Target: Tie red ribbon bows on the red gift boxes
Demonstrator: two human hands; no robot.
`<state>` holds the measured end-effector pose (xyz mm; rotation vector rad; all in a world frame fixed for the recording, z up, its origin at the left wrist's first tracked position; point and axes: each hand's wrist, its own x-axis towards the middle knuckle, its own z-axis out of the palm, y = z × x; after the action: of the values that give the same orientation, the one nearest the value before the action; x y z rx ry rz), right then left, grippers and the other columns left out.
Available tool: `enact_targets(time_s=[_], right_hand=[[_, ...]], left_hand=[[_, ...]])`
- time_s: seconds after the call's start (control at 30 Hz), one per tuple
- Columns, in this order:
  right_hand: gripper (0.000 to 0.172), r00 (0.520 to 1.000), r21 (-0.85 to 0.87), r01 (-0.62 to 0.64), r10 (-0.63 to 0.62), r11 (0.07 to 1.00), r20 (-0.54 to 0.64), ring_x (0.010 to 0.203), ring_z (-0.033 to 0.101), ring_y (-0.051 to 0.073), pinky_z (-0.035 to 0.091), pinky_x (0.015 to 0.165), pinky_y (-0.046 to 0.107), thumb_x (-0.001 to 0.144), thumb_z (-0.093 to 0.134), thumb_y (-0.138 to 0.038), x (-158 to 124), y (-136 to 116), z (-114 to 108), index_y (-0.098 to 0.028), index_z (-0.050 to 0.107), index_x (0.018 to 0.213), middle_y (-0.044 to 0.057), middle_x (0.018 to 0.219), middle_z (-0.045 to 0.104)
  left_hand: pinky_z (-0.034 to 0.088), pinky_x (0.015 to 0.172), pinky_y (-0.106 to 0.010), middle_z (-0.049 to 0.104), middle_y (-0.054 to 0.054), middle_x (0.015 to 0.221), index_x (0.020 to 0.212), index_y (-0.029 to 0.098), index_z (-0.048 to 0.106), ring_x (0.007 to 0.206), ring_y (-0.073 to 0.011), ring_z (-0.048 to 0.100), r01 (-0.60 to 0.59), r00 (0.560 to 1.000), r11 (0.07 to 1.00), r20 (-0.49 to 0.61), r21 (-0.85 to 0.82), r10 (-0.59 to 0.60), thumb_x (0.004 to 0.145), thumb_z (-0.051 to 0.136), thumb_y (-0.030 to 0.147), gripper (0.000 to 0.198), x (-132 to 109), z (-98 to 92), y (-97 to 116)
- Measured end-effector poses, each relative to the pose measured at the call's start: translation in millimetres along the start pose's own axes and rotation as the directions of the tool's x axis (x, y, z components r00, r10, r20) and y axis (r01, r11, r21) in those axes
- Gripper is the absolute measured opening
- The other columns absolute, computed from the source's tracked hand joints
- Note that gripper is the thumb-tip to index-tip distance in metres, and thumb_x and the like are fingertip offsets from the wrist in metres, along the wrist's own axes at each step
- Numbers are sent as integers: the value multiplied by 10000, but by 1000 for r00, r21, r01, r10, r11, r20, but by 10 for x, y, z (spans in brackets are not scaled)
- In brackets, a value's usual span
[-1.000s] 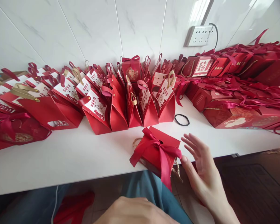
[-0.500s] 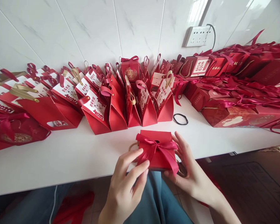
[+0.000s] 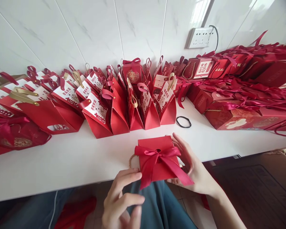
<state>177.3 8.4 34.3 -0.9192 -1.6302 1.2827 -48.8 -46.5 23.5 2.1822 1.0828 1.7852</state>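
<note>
A small red gift box [image 3: 165, 171] with a twisted gold cord handle [image 3: 131, 160] is at the table's front edge, above my lap. Across its upper face lies a crimson satin ribbon [image 3: 154, 155] tied in a bow, its two tails hanging down. My right hand [image 3: 193, 168] holds the box by its right side, fingers behind and thumb underneath. To the lower left, my left hand [image 3: 124, 197] has its fingers apart and slightly curled. One fingertip is near the box's left edge; whether it touches I cannot tell.
Rows of red gift bags [image 3: 96, 114] stand along the tiled wall. Stacked red boxes [image 3: 250, 117] with ribbons fill the right. A black elastic band [image 3: 183, 122] lies on the white table [image 3: 81, 165]. A cardboard box [image 3: 252, 187] stands below the right edge.
My left hand has moved down and away from the bow, and its fingers have spread. The box has tilted and shifted slightly left, and the ribbon tails now hang more spread out.
</note>
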Motion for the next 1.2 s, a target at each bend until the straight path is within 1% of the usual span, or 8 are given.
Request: enact_targets(time_s=[0.1, 0.2, 0.4, 0.6, 0.7, 0.9, 1.03, 1.2], right_hand=[[1018, 999, -23, 52, -52, 998, -3, 1450, 306, 336, 607, 848, 302, 708, 762, -85, -54, -18, 7, -509, 247, 1478, 53, 1587, 252], [964, 993, -91, 115, -115, 989, 1, 1438, 346, 303, 606, 869, 298, 743, 707, -55, -88, -52, 27, -489, 266, 1482, 44, 1581, 273], [913, 978, -213, 207, -207, 955, 19, 1426, 367, 241, 445, 1107, 383, 755, 683, -46, -75, -96, 39, -433, 302, 1488, 27, 1544, 349], [939, 971, -188, 229, -237, 955, -19, 1427, 372, 233, 477, 1082, 349, 751, 684, -46, -65, -30, 39, -443, 275, 1496, 22, 1548, 342], [968, 975, -176, 216, -223, 960, -21, 1440, 349, 250, 474, 1084, 366, 722, 664, -8, -72, -1, 46, -434, 274, 1499, 28, 1554, 321], [981, 968, -173, 238, -248, 956, -37, 1442, 334, 282, 507, 1052, 412, 708, 654, 19, -105, 24, 44, -413, 272, 1503, 54, 1547, 329], [933, 942, -276, 291, -325, 916, -86, 1442, 324, 291, 414, 1130, 471, 737, 676, -8, -138, -71, -14, -403, 298, 1493, 64, 1524, 340], [942, 908, -583, 308, -415, 751, -55, 1423, 352, 275, 410, 1144, 455, 773, 649, -2, -235, -317, -268, -418, 244, 1515, 61, 1492, 351]], left_hand=[[563, 725, -320, 615, -45, 771, 635, 181, 530, 824, -189, 617, 237, 958, 932, -91, -274, -270, 917, 500, 289, 304, 106, -67, -23], [536, 692, -234, 616, -9, 741, 764, 203, 615, 741, -142, 603, 498, 794, 755, -127, -427, -595, 909, 518, 417, 276, 296, -90, -42], [410, 515, -165, 551, 30, 661, 757, 204, 562, 609, -97, 517, 802, 591, 578, 65, -154, -804, 838, 618, 494, 307, 550, 11, 167], [432, 570, -186, 506, 31, 688, 763, 190, 498, 618, -79, 509, 382, 924, 924, -47, 19, -381, 872, 560, 86, 164, 466, 121, 348], [481, 649, -277, 565, -5, 715, 821, 160, 540, 683, -119, 526, 114, 992, 989, 36, 95, -118, 799, 630, 3, 182, 412, 152, 405], [534, 713, -363, 597, 1, 683, 859, 146, 584, 636, -122, 532, -67, 992, 985, 113, 159, 49, 770, 675, 6, 189, 384, 151, 426], [503, 602, -234, 513, 28, 672, 765, 179, 516, 623, -98, 536, 167, 981, 973, -128, 160, -147, 790, 616, -24, 228, 382, 155, 255], [422, 596, -200, 434, 49, 598, 651, 204, 460, 554, -87, 470, 504, 863, 849, -120, 160, -490, 863, 610, 216, 260, 439, 306, 67]])
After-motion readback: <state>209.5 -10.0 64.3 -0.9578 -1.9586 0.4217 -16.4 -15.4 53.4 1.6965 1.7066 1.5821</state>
